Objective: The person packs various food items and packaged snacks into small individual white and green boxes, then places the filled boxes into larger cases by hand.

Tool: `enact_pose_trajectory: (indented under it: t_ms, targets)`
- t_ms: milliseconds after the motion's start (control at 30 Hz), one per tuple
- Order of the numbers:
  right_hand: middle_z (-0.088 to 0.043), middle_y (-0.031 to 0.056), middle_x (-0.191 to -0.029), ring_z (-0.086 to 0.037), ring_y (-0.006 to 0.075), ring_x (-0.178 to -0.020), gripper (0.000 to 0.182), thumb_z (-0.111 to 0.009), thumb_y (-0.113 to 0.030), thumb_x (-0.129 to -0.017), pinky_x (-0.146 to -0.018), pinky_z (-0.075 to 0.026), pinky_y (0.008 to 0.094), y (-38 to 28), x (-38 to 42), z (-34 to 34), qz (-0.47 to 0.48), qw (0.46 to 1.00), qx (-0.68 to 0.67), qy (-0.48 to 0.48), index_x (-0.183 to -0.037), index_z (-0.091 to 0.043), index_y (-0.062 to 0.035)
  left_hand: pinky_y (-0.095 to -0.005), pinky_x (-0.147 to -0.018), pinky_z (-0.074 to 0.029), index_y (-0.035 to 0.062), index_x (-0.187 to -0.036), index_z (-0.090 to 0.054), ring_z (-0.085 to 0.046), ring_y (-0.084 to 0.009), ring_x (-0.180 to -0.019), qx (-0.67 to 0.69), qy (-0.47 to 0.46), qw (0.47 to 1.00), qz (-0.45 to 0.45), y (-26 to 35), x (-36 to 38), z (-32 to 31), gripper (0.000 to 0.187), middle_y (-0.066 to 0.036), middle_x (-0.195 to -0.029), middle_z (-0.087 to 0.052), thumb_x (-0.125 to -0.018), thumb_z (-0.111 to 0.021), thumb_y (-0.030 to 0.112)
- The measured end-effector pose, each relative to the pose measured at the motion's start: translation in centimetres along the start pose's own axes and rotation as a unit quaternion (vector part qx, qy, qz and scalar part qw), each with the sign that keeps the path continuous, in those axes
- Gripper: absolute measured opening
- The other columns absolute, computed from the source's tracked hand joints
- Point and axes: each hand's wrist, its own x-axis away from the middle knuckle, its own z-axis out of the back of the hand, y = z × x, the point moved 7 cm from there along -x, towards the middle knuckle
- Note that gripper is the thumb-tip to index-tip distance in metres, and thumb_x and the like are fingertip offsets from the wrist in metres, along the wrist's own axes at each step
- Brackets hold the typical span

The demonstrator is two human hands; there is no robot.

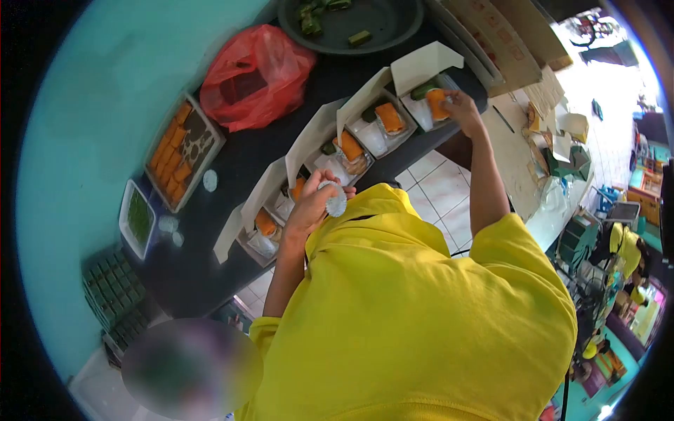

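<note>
A small stack of white fluted paper baking cups point(335, 199) is in my left hand point(311, 208), its fingers closed around them over the row of boxes. My right hand point(465, 112) reaches to the farthest open box point(421, 114) and pinches an orange slice of cake point(437, 104) at its edge. A dark green piece lies beside that slice, with a white packet. Another open box holds an orange slice point(390, 118) and a clear wrapped packet point(372, 138). Nearer boxes hold orange slices point(347, 148) too, partly hidden by my left hand and forearm.
A tray point(184, 203) of orange slices and dark patterned pieces stands by the wall. Near it are a white tub point(131, 235) with green contents and loose paper cups point(210, 180). A red plastic bag point(258, 77), dark basin point(351, 42) and cardboard point(491, 42) line the table.
</note>
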Motion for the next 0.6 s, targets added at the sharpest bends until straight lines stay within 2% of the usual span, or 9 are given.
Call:
enact_pose_trajectory:
  t_ms: [100,167,200,267,300,367,433,500,600]
  targets:
    - [-0.064,0.0067,-0.092,-0.059,0.0132,-0.080,0.042,-0.074,-0.019,-0.078,-0.071,-0.050,0.0282,1.5,-4.1,1.0,0.005,0.997,0.083,-0.005,-0.114,-0.059,-0.0007,-0.0391,-0.082,-0.056,0.0040,-0.102,-0.048,-0.065,-0.0275,-0.092,0.052,0.031,0.998,-0.029,-0.3,2.2,3.3,0.021,-0.008,-0.092,-0.054,-0.082,-0.051,-0.003]
    - [-0.065,0.0120,-0.102,-0.060,0.0172,-0.091,0.044,-0.071,-0.022,-0.077,-0.081,-0.048,0.0321,1.2,-5.7,1.0,0.056,0.977,0.199,-0.043,-0.114,-0.060,-0.0020,-0.0387,-0.081,-0.056,0.0034,-0.098,-0.051,-0.065,-0.0268,-0.090,0.040,0.078,0.993,-0.082,1.3,4.3,4.6,0.015,-0.010,-0.091,-0.058,-0.084,-0.052,-0.002]
    - [-0.064,0.0169,-0.108,-0.061,0.0230,-0.099,0.047,-0.069,-0.026,-0.079,-0.087,-0.046,0.0341,0.9,-6.2,0.8,0.080,0.950,0.299,-0.049,-0.118,-0.059,-0.0026,-0.0368,-0.079,-0.056,0.0034,-0.096,-0.054,-0.066,-0.0245,-0.089,0.015,0.090,0.990,-0.112,2.8,5.5,4.7,0.011,-0.011,-0.092,-0.061,-0.086,-0.052,0.000]
    - [-0.062,0.0193,-0.117,-0.060,0.0329,-0.108,0.044,-0.065,-0.029,-0.084,-0.091,-0.046,0.0386,-2.4,-3.5,-0.3,0.111,0.918,0.380,0.024,-0.121,-0.058,-0.0056,-0.0331,-0.077,-0.055,0.0028,-0.099,-0.055,-0.064,-0.0208,-0.085,-0.055,0.163,0.968,-0.182,5.2,7.6,6.7,0.011,-0.011,-0.093,-0.063,-0.089,-0.052,0.003]
    - [-0.062,0.0193,-0.117,-0.060,0.0329,-0.108,0.044,-0.065,-0.029,-0.084,-0.091,-0.046,0.0386,-2.0,-3.1,-1.3,0.118,0.918,0.379,0.006,-0.121,-0.058,-0.0056,-0.0319,-0.075,-0.055,0.0026,-0.100,-0.055,-0.064,-0.0196,-0.084,-0.086,0.197,0.952,-0.220,6.7,8.8,7.3,0.011,-0.011,-0.093,-0.063,-0.089,-0.053,0.005]
    - [-0.062,0.0165,-0.118,-0.060,0.0325,-0.109,0.044,-0.064,-0.028,-0.085,-0.092,-0.046,0.0400,-2.8,-2.5,-1.0,0.188,0.899,0.390,0.067,-0.124,-0.056,-0.0076,-0.0310,-0.071,-0.055,0.0017,-0.105,-0.056,-0.063,-0.0184,-0.082,-0.074,0.303,0.922,-0.230,9.0,11.1,8.8,0.016,-0.011,-0.095,-0.063,-0.091,-0.052,0.008]
    - [-0.063,0.0168,-0.117,-0.060,0.0318,-0.109,0.046,-0.064,-0.023,-0.086,-0.093,-0.046,0.0399,-5.8,0.7,-3.5,0.072,0.937,0.343,0.008,-0.129,-0.053,-0.0082,-0.0316,-0.070,-0.056,0.0013,-0.108,-0.056,-0.063,-0.0182,-0.083,-0.122,0.360,0.896,-0.232,10.3,12.6,11.7,0.019,-0.011,-0.097,-0.062,-0.092,-0.052,0.010]
    - [-0.064,0.0153,-0.113,-0.061,0.0286,-0.107,0.044,-0.063,-0.018,-0.088,-0.092,-0.046,0.0388,-7.4,3.3,-4.3,0.174,0.934,0.310,0.027,-0.129,-0.052,-0.0072,-0.0323,-0.069,-0.057,0.0008,-0.110,-0.056,-0.063,-0.0181,-0.084,-0.171,0.416,0.861,-0.236,12.2,13.4,15.3,0.021,-0.011,-0.099,-0.062,-0.092,-0.052,0.011]
    - [-0.065,0.0124,-0.109,-0.062,0.0215,-0.101,0.039,-0.063,-0.013,-0.088,-0.088,-0.047,0.0339,-5.4,3.1,-4.2,0.130,0.954,0.271,0.005,-0.125,-0.054,-0.0067,-0.0331,-0.069,-0.058,-0.0001,-0.116,-0.054,-0.062,-0.0196,-0.088,-0.168,0.450,0.857,-0.189,12.7,11.4,23.2,0.029,-0.012,-0.104,-0.059,-0.093,-0.055,0.018]
